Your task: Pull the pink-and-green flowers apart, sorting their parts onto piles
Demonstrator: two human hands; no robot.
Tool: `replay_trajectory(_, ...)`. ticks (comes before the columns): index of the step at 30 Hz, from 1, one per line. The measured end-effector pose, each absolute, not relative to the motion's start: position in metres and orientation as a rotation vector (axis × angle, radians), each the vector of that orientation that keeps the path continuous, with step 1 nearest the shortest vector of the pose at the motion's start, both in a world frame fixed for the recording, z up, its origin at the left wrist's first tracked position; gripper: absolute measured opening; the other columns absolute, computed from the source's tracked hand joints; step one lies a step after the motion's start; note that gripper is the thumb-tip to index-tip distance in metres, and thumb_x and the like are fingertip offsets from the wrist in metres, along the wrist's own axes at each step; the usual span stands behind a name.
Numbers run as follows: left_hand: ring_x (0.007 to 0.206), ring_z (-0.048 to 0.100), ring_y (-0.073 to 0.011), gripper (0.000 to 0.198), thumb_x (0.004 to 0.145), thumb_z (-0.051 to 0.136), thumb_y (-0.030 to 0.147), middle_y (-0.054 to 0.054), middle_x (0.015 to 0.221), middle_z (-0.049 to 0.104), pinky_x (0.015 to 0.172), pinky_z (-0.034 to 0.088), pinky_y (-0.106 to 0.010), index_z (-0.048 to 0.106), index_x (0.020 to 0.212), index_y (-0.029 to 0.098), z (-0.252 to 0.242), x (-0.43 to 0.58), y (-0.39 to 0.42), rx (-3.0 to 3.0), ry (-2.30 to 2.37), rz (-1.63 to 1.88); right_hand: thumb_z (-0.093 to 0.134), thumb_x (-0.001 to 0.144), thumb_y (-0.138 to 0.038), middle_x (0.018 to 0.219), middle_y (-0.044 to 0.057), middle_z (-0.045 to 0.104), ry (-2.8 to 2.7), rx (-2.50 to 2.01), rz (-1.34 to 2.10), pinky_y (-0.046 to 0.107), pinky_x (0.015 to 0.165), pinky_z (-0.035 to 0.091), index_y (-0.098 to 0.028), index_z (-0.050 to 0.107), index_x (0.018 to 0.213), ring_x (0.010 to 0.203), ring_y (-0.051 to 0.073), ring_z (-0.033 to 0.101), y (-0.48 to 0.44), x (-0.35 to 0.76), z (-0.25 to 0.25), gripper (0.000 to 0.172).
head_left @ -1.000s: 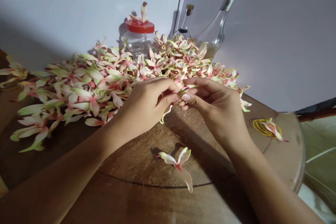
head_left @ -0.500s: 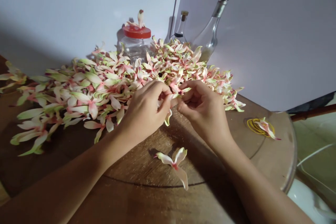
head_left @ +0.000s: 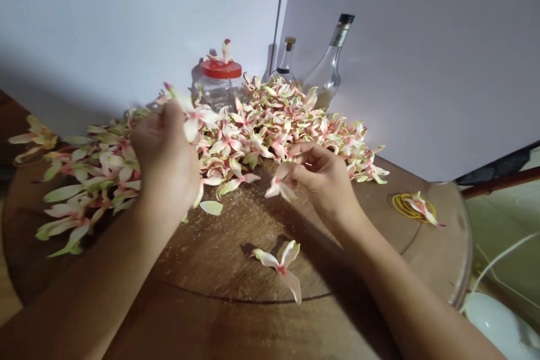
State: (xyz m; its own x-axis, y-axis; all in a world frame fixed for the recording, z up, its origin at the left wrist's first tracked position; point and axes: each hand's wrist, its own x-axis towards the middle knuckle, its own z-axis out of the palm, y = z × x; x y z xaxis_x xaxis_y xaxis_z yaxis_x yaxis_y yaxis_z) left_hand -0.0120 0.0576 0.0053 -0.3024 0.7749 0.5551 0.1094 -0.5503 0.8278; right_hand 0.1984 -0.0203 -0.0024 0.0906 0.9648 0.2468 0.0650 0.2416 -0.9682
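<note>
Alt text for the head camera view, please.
The right hand pinches a pink-and-white flower above a wooden table; the left hand, blurred, seems to hold another flower. A flower heap spreads before a red-lidded jar and two glass bottles.

We saw two plain walls, the left wall (head_left: 126, 22) bluish-white and the right wall (head_left: 422, 62) greyer, with a thin dark seam (head_left: 278, 17) between them. Before them we had a brown wooden table (head_left: 206, 261) with a rounded edge and a dark curved line across its top. Shadow darkened the left wall's lower part, and a long shadow (head_left: 341, 281) crossed the table. Beyond the table's right edge we made out a greenish floor (head_left: 502, 222), a reddish-brown bar (head_left: 506, 181) and a rounded white object (head_left: 491, 320).
</note>
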Motion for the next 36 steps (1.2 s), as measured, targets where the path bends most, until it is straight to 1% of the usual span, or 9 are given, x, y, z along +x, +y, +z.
replay_trajectory(2,0.066,0.044,-0.0046,0.035,0.102,0.046,0.013,0.005,0.064,0.037,0.062,0.031,-0.029,0.039,0.068,0.017,0.012,-0.017,0.063,1.180,1.105,1.960,0.074,0.077,-0.017,0.062,-0.005,0.060,-1.330,-1.096,0.964,0.023,0.050,0.040,-0.018,0.062,0.092,0.052,0.008,0.051,-0.021,0.203,0.000,0.019)
replay_trajectory(4,0.066,0.046,-0.0050,0.028,0.099,0.053,0.016,0.006,0.066,0.045,0.060,0.032,-0.028,0.050,0.072,0.017,0.017,-0.017,0.059,1.192,1.085,1.927,0.075,0.081,-0.023,0.070,-0.003,0.064,-1.541,-1.077,1.120,0.023,0.053,0.042,-0.017,0.065,0.097,0.057,0.008,0.055,-0.024,0.209,0.006,0.019)
replay_trajectory(7,0.064,0.051,-0.0077,0.012,0.096,0.060,0.025,0.003,0.075,0.060,0.054,0.035,-0.027,0.063,0.086,0.019,0.018,-0.008,0.039,1.688,1.030,1.819,0.069,0.090,-0.032,0.092,0.004,0.071,-1.990,-1.013,1.276,0.027,0.066,0.050,-0.018,0.071,0.102,0.076,0.013,0.064,-0.030,0.214,0.017,0.019)
replay_trajectory(9,0.065,0.054,-0.0094,0.007,0.095,0.061,0.022,0.001,0.079,0.064,0.056,0.041,-0.027,0.064,0.090,0.018,0.016,0.000,0.022,2.084,0.963,1.736,0.068,0.092,-0.035,0.097,0.005,0.072,-2.109,-1.036,1.087,0.029,0.074,0.049,-0.019,0.073,0.099,0.084,0.014,0.064,-0.034,0.213,0.023,0.018)
replay_trajectory(12,0.076,0.061,-0.0125,0.005,0.092,0.060,0.011,-0.002,0.084,0.065,0.070,0.049,-0.028,0.062,0.089,0.016,0.016,0.011,0.004,2.490,0.880,1.686,0.066,0.094,-0.038,0.089,0.003,0.068,-1.918,-1.109,0.799,0.027,0.072,0.046,-0.018,0.071,0.093,0.079,0.013,0.059,-0.038,0.208,0.026,0.020)
replay_trajectory(16,0.095,0.066,-0.0158,0.011,0.090,0.061,0.006,-0.005,0.096,0.068,0.085,0.053,-0.029,0.064,0.095,0.016,0.014,0.018,-0.005,2.623,0.730,1.613,0.067,0.093,-0.036,0.082,-0.001,0.061,-1.741,-1.015,0.828,0.024,0.063,0.042,-0.019,0.065,0.095,0.070,0.010,0.052,-0.040,0.204,0.026,0.018)
replay_trajectory(20,0.103,0.067,-0.0156,0.014,0.090,0.063,0.006,-0.005,0.103,0.070,0.092,0.053,-0.029,0.065,0.099,0.017,0.013,0.020,-0.004,2.557,0.646,1.542,0.065,0.095,-0.034,0.079,-0.003,0.059,-1.762,-1.023,0.757,0.023,0.062,0.040,-0.020,0.062,0.095,0.067,0.009,0.050,-0.041,0.205,0.025,0.015)
replay_trajectory(28,0.084,0.068,-0.0127,0.012,0.085,0.071,0.007,0.000,0.089,0.073,0.077,0.052,-0.025,0.069,0.088,0.018,0.014,0.015,0.003,2.421,0.669,1.455,0.064,0.096,-0.035,0.083,-0.001,0.063,-1.921,-1.090,0.588,0.026,0.065,0.039,-0.019,0.063,0.096,0.072,0.011,0.054,-0.041,0.208,0.025,0.016)
replay_trajectory(36,0.076,0.068,-0.0135,0.006,0.086,0.073,0.017,-0.001,0.082,0.072,0.069,0.055,-0.025,0.070,0.082,0.019,0.016,0.017,0.003,2.175,0.618,1.386,0.057,0.100,-0.035,0.076,0.000,0.062,-1.957,-1.092,0.540,0.027,0.064,0.037,-0.019,0.061,0.091,0.068,0.011,0.052,-0.040,0.209,0.024,0.019)
